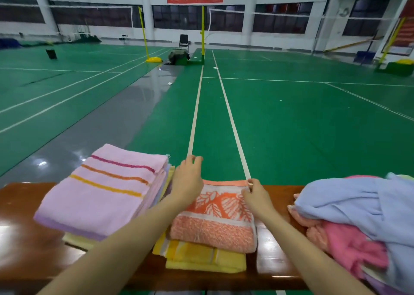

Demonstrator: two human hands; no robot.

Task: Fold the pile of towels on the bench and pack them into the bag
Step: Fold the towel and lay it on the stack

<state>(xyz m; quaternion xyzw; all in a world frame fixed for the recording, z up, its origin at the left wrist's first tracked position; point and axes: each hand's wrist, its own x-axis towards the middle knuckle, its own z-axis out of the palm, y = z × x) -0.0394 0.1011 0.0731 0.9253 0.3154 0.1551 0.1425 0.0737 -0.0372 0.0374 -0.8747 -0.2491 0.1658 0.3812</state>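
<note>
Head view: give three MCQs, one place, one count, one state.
1. The orange towel lies: A on the yellow towel; B on the floor; C in a bag.
2. Stripes on the top pink towel: A one; B three; C five.
3. The right hand: A hangs idle; B pinches the orange towel's far corner; C holds a bag.
Key: 1 A, yellow shows beneath it on the bench. 2 B, magenta, orange and yellow lines cross it. 3 B, thumb and finger close on the corner.

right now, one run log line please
orange towel: on yellow towel | left hand: over far-left corner | right hand: pinches far-right corner
</note>
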